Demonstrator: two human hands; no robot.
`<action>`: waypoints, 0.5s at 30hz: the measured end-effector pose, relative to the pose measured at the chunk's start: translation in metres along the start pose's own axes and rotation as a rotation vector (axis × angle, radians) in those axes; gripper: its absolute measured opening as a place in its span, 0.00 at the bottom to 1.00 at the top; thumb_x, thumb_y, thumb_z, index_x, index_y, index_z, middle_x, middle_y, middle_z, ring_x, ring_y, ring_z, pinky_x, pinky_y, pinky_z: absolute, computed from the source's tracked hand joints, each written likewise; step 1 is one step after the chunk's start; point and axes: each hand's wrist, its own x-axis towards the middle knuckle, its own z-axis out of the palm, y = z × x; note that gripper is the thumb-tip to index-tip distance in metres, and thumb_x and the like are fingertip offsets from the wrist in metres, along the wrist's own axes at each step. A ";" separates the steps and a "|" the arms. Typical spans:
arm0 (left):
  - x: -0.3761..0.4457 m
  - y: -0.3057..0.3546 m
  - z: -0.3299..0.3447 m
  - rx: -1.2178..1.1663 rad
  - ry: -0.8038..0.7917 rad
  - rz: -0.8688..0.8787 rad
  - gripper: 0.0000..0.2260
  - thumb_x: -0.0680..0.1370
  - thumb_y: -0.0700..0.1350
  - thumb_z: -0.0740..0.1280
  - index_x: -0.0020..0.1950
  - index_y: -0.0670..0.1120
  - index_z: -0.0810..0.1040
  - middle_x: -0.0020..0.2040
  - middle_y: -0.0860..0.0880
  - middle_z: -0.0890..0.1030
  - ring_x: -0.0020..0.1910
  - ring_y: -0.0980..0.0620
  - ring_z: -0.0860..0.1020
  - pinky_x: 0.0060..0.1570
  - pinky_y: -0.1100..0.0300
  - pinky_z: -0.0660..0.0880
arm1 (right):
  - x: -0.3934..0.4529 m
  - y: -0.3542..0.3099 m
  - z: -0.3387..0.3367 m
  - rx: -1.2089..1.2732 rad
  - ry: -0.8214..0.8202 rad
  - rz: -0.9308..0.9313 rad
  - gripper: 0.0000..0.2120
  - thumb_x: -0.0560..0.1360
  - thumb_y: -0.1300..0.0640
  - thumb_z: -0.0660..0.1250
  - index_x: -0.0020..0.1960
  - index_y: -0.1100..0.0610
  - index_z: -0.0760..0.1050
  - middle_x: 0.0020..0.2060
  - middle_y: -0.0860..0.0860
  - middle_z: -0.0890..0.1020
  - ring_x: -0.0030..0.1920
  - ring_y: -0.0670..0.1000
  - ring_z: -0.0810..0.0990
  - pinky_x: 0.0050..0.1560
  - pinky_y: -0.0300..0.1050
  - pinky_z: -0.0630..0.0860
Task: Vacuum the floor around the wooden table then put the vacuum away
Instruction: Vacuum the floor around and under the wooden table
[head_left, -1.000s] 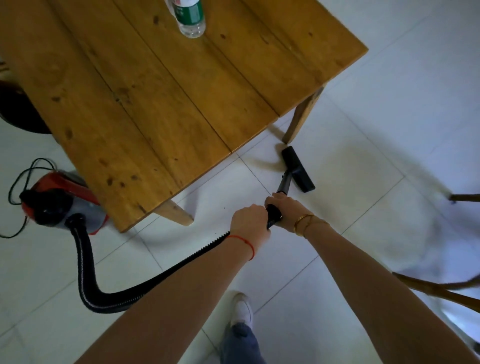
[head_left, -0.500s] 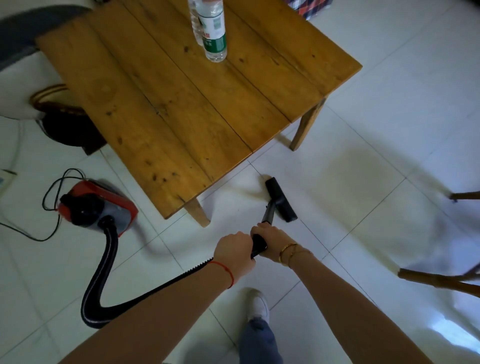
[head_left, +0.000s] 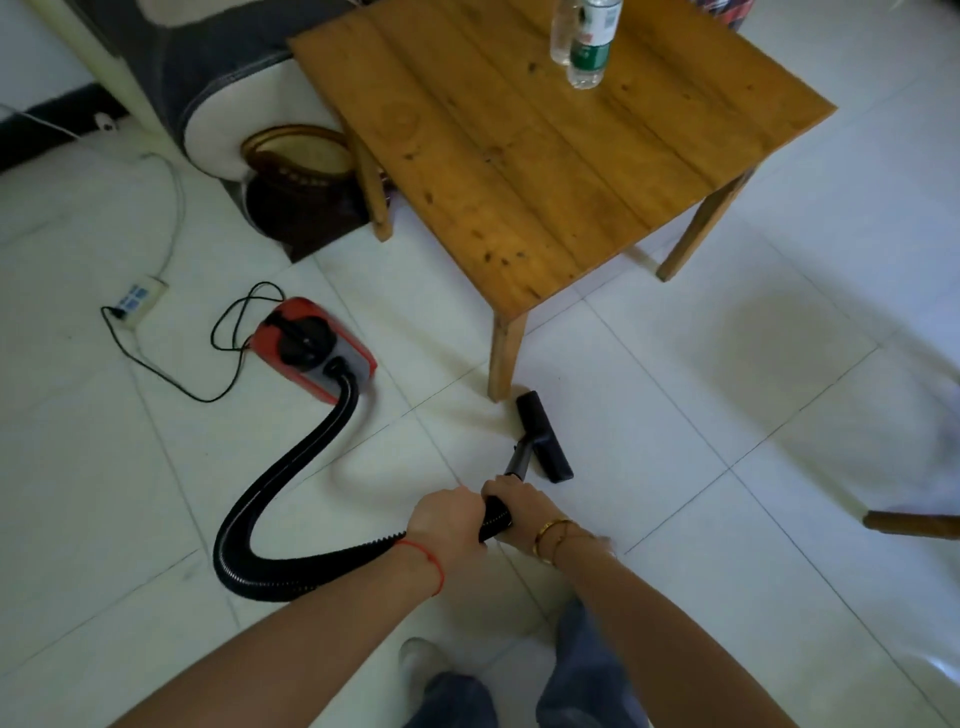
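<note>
A red and grey canister vacuum (head_left: 314, 351) sits on the white tiled floor, left of the wooden table (head_left: 550, 140). Its black ribbed hose (head_left: 291, 478) curves down and across to my hands. My left hand (head_left: 449, 519) grips the hose end, and my right hand (head_left: 511, 506) grips the tube just ahead of it. The black floor nozzle (head_left: 545, 436) lies flat on the tiles beside the table's near leg (head_left: 504, 356).
Two plastic bottles (head_left: 589, 41) stand on the table. A power strip (head_left: 137, 299) and black cord (head_left: 156, 364) lie at left. A dark stool (head_left: 298, 182) and a sofa (head_left: 208, 62) stand behind the table. A wooden chair leg (head_left: 911, 525) juts in at right.
The nozzle has been drawn back from under the table's right side to its near corner leg. My view has pulled back, showing the vacuum body, cord and power strip.
</note>
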 end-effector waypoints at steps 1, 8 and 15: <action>-0.010 -0.012 0.006 -0.006 0.002 -0.010 0.11 0.76 0.45 0.63 0.57 0.45 0.76 0.52 0.46 0.78 0.49 0.47 0.80 0.40 0.59 0.71 | 0.001 -0.014 0.009 0.001 -0.002 -0.011 0.12 0.72 0.64 0.65 0.55 0.60 0.72 0.56 0.58 0.75 0.54 0.59 0.77 0.57 0.50 0.74; -0.063 -0.079 0.037 -0.069 0.026 -0.088 0.12 0.75 0.45 0.63 0.57 0.45 0.75 0.52 0.45 0.77 0.49 0.47 0.79 0.43 0.58 0.73 | 0.013 -0.088 0.055 -0.037 -0.029 -0.099 0.10 0.73 0.65 0.64 0.55 0.62 0.73 0.55 0.59 0.77 0.56 0.57 0.77 0.60 0.50 0.73; -0.090 -0.130 0.057 -0.160 0.052 -0.170 0.14 0.75 0.47 0.64 0.59 0.44 0.75 0.52 0.46 0.78 0.48 0.47 0.80 0.44 0.57 0.75 | 0.033 -0.140 0.079 -0.089 -0.078 -0.169 0.10 0.73 0.64 0.65 0.54 0.60 0.74 0.54 0.58 0.78 0.55 0.57 0.77 0.60 0.49 0.73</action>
